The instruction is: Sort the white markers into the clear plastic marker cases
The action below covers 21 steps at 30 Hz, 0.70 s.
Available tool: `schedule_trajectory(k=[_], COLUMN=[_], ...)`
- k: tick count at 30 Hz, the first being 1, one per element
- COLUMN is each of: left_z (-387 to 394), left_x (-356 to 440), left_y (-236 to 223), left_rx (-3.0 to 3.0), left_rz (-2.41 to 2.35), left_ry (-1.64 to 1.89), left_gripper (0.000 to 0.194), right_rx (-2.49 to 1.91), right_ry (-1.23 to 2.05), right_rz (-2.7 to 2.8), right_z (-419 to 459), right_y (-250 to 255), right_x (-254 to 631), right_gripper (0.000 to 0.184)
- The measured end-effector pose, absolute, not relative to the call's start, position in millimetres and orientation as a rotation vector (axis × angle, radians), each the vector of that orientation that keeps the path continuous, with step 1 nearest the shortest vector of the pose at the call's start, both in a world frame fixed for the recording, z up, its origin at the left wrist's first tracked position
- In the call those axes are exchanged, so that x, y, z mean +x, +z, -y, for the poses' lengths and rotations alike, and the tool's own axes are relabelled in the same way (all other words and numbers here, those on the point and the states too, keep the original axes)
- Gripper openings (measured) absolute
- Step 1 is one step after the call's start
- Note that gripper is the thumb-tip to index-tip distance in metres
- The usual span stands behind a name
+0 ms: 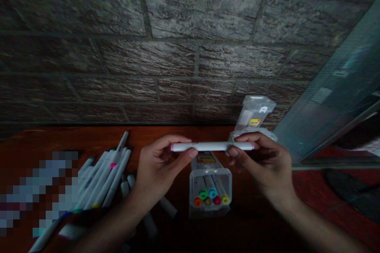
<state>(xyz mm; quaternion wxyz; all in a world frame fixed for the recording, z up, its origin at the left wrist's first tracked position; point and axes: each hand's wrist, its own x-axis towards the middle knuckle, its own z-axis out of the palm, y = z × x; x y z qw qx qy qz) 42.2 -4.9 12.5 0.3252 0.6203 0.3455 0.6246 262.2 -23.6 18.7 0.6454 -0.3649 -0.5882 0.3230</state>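
Note:
A white marker (pixel 212 146) with pink ends is held level between my two hands. My left hand (pixel 162 166) pinches it near its left end, thumb below and fingers above. Near the other end, my right hand (pixel 264 162) grips it the same way. Below and between the hands lies a clear plastic case (pixel 193 180) with several markers in it, their orange, green, blue, red and yellow ends facing me. A second clear case (pixel 255 112) stands partly hidden behind my right hand, with a yellow label on it.
A pile of white markers (pixel 102 178) lies on the brown wooden table (pixel 80 136) to the left. More loose markers (pixel 168 206) lie by my left forearm. A brick wall (pixel 178 55) rises behind the table, and a grey metal frame (pixel 320 99) stands at right.

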Motion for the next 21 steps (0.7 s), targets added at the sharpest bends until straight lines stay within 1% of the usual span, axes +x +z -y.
schedule_trajectory(k=[3,13,21], left_z=[6.2,4.5,4.0], left_x=[41.7,38.8,38.3], left_y=[12.6,7.8,7.3], left_rx=[1.638,1.568,1.448], left_rz=[-0.897,-0.852,-0.790], left_ry=[1.626,1.555,1.543], left_gripper=[0.016,0.009,0.011], right_rx=[-0.832,-0.829,-0.787], right_ry=[0.733,0.826,0.875], right_rz=[1.342,1.307,1.262], right_z=[22.7,21.8,20.2], right_y=[18.8,18.2,17.0], right_x=[261.5,262.5,261.8], right_gripper=[0.016,0.010,0.009])
